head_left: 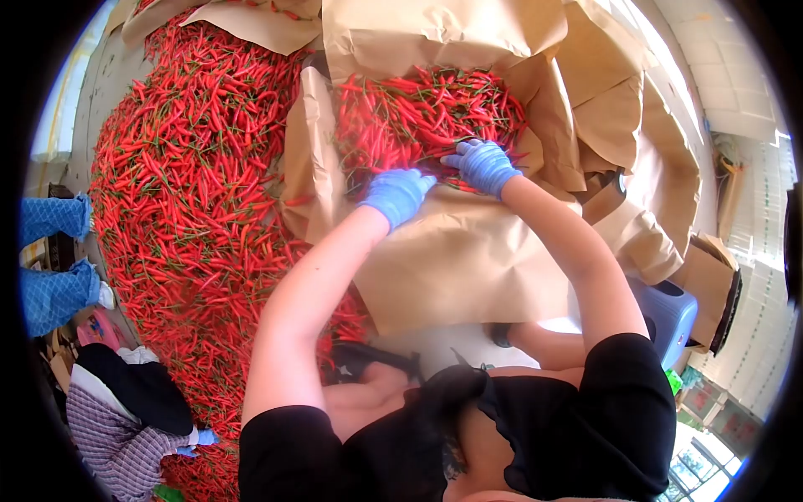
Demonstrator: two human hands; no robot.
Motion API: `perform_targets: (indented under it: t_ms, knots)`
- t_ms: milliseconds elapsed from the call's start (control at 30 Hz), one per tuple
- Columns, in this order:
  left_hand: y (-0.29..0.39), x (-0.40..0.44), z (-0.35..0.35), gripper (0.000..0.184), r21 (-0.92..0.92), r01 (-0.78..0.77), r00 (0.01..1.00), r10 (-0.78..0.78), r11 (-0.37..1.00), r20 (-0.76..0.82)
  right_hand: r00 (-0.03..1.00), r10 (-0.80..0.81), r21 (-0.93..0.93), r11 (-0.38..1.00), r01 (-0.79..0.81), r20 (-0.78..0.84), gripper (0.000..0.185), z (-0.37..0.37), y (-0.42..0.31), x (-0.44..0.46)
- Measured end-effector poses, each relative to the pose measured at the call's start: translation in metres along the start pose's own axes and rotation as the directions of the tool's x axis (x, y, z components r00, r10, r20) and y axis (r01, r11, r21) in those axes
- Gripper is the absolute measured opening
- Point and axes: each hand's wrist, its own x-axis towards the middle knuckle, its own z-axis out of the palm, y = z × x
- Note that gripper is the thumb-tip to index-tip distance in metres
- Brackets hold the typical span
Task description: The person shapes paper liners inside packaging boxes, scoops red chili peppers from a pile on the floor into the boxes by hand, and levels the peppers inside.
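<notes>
Red chili peppers (427, 109) with green stems fill a box lined with brown paper (460, 251) in front of me. My left hand (397, 197), in a blue glove, rests at the near left edge of these peppers, its fingers stretched toward the right. Just beside it, my right hand (483, 166), also gloved in blue, lies on the peppers with its fingers apart and pointing left. Neither hand shows a pepper gripped in it. The peppers near the left hand look blurred, and the undersides of both hands are hidden.
A large heap of loose chili peppers (192, 192) spreads on the left. Another person in a checked garment (117, 427) reaches a blue-gloved hand (205, 437) into it; blue-trousered legs (54, 293) stand beyond. At right are crumpled brown paper (640, 243) and a blue plastic stool (665, 318).
</notes>
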Motion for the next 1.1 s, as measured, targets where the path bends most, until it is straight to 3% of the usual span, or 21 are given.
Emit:
perform_targets:
  t_ms: [67,100,133,200,367,533,600,633,667,700,800,900,967,1000,1067,1100]
  knots:
    - [0.015,0.014,-0.007,0.034,-0.034,0.098,0.977,-0.09,0.995,0.193,0.999,0.014,0.01,1.0,-0.013,-0.052,0.026,0.005,0.001,-0.001]
    - [0.017,0.019,-0.005,0.035,-0.061,0.111,0.974,-0.097,0.992,0.203,0.998,-0.026,-0.024,0.999,0.024,-0.061,0.023,0.007,0.003,0.001]
    - [0.013,0.028,0.005,0.035,-0.062,0.111,0.975,-0.096,0.992,0.201,0.995,-0.067,-0.059,0.996,0.063,-0.069,0.019,0.009,0.003,0.003]
    - [-0.001,0.043,0.029,0.032,-0.008,0.26,0.947,-0.253,0.966,0.197,0.993,-0.075,-0.031,0.997,0.072,-0.095,0.014,0.01,0.002,0.004]
    - [-0.007,0.04,0.023,0.026,0.042,0.275,0.95,-0.278,0.961,0.141,0.996,-0.039,-0.005,0.999,0.039,-0.077,0.014,0.01,0.001,0.003]
    - [-0.002,0.056,0.028,0.029,-0.031,0.307,0.937,-0.296,0.951,0.184,0.999,0.014,0.037,0.999,-0.012,-0.037,0.014,0.006,0.0,0.004]
    - [0.001,0.065,0.033,0.027,-0.036,0.322,0.936,-0.312,0.946,0.164,0.999,0.01,0.119,0.993,-0.006,-0.035,0.013,0.001,-0.001,0.002]
    - [0.002,0.068,0.031,0.026,-0.095,0.325,0.938,-0.308,0.941,0.156,0.999,0.04,0.231,0.972,-0.046,0.032,0.015,-0.009,0.0,0.004]
    - [0.004,0.072,0.03,0.024,-0.152,0.324,0.941,-0.301,0.934,0.154,0.999,0.038,0.223,0.974,-0.043,0.026,0.015,-0.018,0.004,0.006]
    - [0.005,0.074,0.029,0.023,-0.096,0.256,0.957,-0.238,0.962,0.168,0.987,0.155,0.284,0.949,-0.137,-0.042,0.017,-0.027,0.007,0.007]
    - [0.011,0.079,0.031,0.025,-0.098,0.317,0.935,-0.293,0.944,0.2,0.833,0.451,0.454,0.845,-0.283,-0.32,0.018,-0.021,0.022,0.017]
    - [0.004,0.081,0.04,0.026,-0.129,0.311,0.939,-0.283,0.942,0.193,0.842,0.464,0.407,0.85,-0.336,-0.275,0.02,-0.024,0.035,0.03]
    - [0.004,0.076,0.034,0.026,-0.124,0.308,0.941,-0.283,0.943,0.187,0.821,0.557,0.363,0.795,-0.486,-0.121,0.021,-0.023,0.038,0.038]
    - [0.002,0.07,0.031,0.026,-0.121,0.316,0.938,-0.29,0.941,0.189,0.825,0.552,0.367,0.797,-0.479,-0.121,0.021,-0.021,0.039,0.04]
    - [0.005,0.051,0.003,0.024,-0.138,0.263,0.96,-0.246,0.955,0.133,0.793,0.6,0.613,0.667,-0.423,-0.106,0.023,-0.01,0.048,0.042]
    - [0.005,0.038,-0.01,0.024,-0.119,0.233,0.97,-0.221,0.965,0.102,0.771,0.614,0.771,0.571,-0.283,-0.171,0.022,0.005,0.056,0.042]
